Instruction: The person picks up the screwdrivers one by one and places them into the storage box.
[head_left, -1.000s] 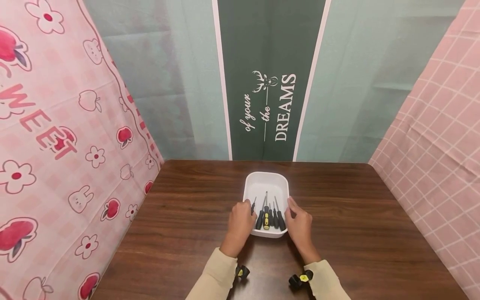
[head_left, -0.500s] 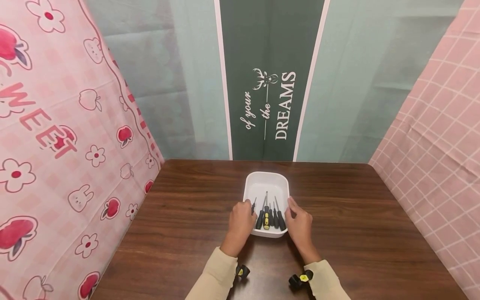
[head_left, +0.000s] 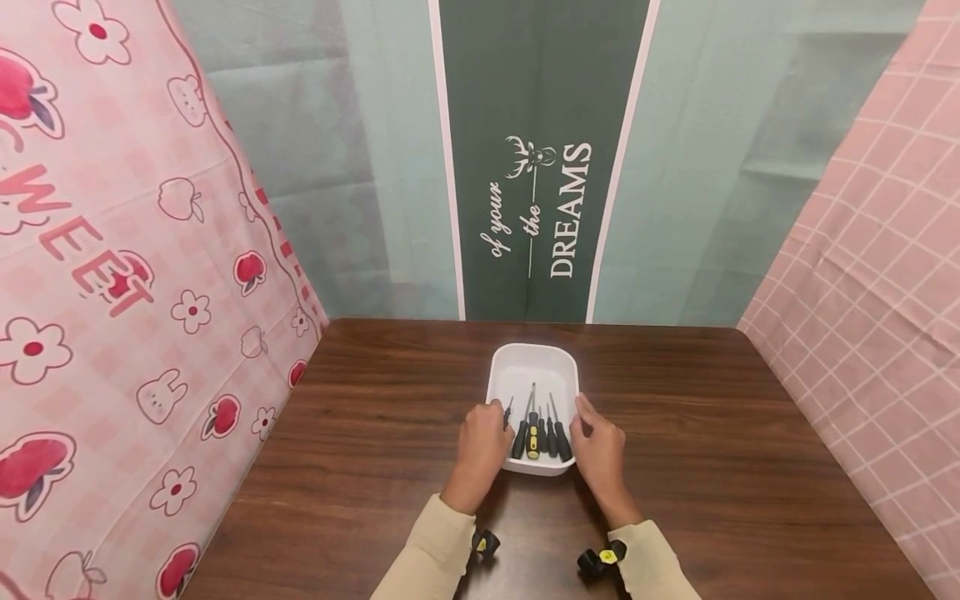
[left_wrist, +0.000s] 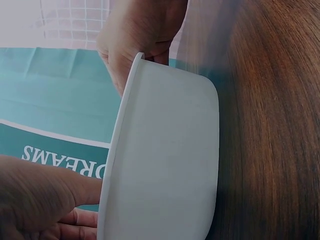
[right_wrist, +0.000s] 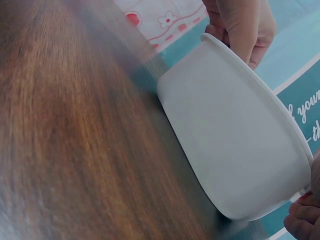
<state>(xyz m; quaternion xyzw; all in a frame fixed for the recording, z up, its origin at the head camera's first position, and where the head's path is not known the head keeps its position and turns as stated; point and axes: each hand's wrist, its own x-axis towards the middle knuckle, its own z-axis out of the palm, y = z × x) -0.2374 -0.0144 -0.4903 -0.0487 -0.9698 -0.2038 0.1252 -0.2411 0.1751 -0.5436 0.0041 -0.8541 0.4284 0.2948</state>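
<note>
A white plastic basin (head_left: 534,367) stands near the middle of the wooden table. Inside it lie several screwdrivers with black handles, their shafts pointing away from the person. One screwdriver (head_left: 533,437) in the middle has a black and yellow handle. At the left, another screwdriver is partly covered by my left hand (head_left: 483,437), which grips the basin's left rim with the thumb over the edge. My right hand (head_left: 598,437) holds the opposite rim. Both wrist views show the basin's outer wall (left_wrist: 165,150) from the side, low at the tabletop, with its contents hidden.
Dark wood-grain table (head_left: 360,433) surrounds the basin on all sides. A green cloth (head_left: 532,67) with printed lettering hangs behind the far edge. Pink patterned cloths hang at left (head_left: 187,267) and right (head_left: 862,275). Small black devices are strapped at both wrists.
</note>
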